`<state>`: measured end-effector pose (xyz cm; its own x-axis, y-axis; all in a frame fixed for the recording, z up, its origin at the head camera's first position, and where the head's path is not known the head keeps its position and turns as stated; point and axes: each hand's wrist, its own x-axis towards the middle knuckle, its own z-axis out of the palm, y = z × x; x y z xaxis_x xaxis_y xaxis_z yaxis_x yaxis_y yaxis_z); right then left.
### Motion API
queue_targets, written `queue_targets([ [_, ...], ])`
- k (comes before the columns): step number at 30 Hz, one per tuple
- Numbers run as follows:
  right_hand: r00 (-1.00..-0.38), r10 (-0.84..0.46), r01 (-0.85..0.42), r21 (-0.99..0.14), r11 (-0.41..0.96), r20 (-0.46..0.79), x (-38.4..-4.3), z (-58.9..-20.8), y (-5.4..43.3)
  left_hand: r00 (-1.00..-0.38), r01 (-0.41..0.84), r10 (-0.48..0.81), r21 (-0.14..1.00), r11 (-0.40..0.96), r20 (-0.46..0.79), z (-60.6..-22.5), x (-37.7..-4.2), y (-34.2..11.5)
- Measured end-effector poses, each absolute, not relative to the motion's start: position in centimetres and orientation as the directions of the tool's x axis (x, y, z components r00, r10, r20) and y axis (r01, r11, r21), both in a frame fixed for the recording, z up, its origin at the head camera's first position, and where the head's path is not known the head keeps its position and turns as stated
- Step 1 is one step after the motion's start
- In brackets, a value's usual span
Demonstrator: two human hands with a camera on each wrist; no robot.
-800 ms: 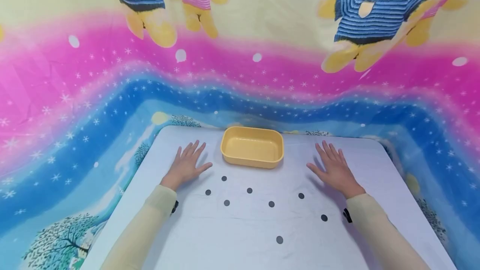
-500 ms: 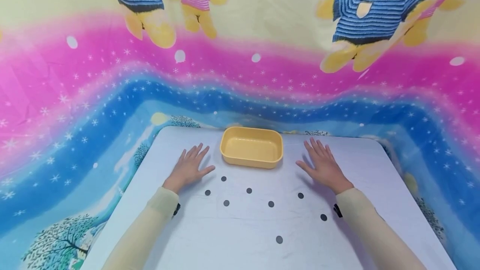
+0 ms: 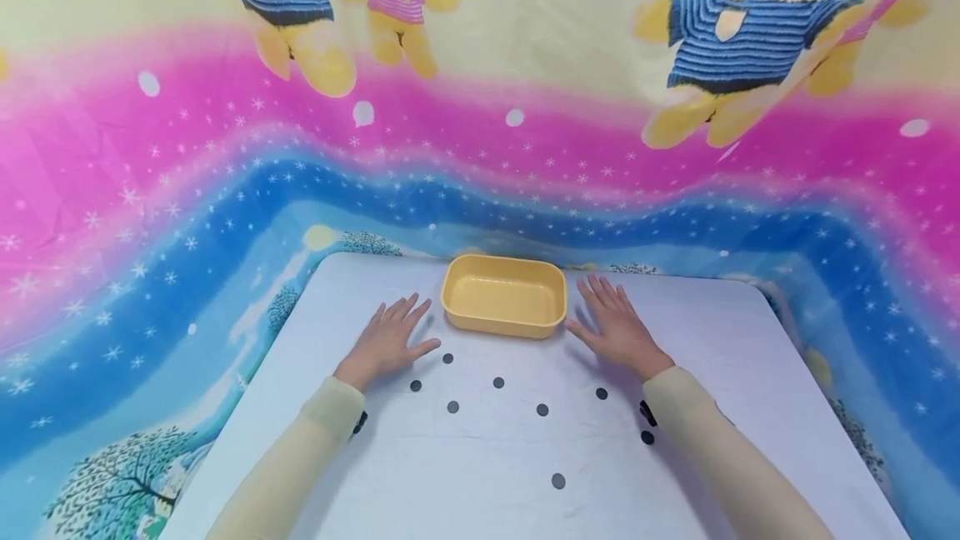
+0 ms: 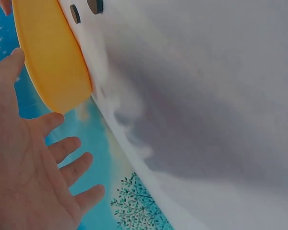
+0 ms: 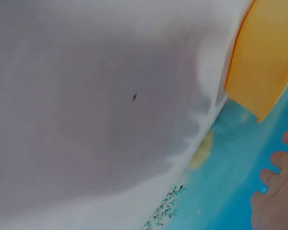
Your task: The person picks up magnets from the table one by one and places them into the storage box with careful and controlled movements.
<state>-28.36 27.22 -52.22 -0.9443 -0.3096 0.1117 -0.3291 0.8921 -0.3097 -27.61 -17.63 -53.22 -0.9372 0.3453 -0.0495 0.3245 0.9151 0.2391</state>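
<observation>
A yellow rectangular tub (image 3: 504, 327) stands at the back middle of the white table, with nothing visible inside. To its left my left hand (image 3: 384, 344) hovers with fingers spread, palm facing down and inward. My right hand (image 3: 617, 330) is on the other side, also spread, its thumb and fingertips near the tub's right end. Both hands hold nothing. In the left wrist view the left hand (image 4: 33, 158) shows beside the tub (image 4: 57, 57). Several small dark grey discs (image 3: 498, 382) lie scattered on the table in front of the tub.
The white table (image 3: 450, 490) has rounded far corners. Behind and beside it hangs a printed cloth (image 3: 480, 148) with bears, snowflakes and trees. One disc (image 3: 647, 437) lies close to my right sleeve, another disc (image 3: 558, 481) nearest the front.
Both hands have moved inward toward the tub, the right hand farther than the left. The tub and the discs have stayed where they were.
</observation>
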Motion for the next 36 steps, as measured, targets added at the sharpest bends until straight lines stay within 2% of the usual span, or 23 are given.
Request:
queue_targets([
  [19, -0.913, -0.386, -0.407, -0.343, 0.847, 0.13, -29.7, -53.0, 23.3, -0.929, 0.326, 0.357, 0.246, 0.913, -0.095, -53.7, -27.0, -16.2],
  [36, -0.939, -0.334, -0.341, -0.342, 0.875, 0.083, -30.2, -53.8, 21.3, -0.916, 0.352, 0.384, 0.225, 0.908, -0.117, -54.0, -26.6, -15.6],
])
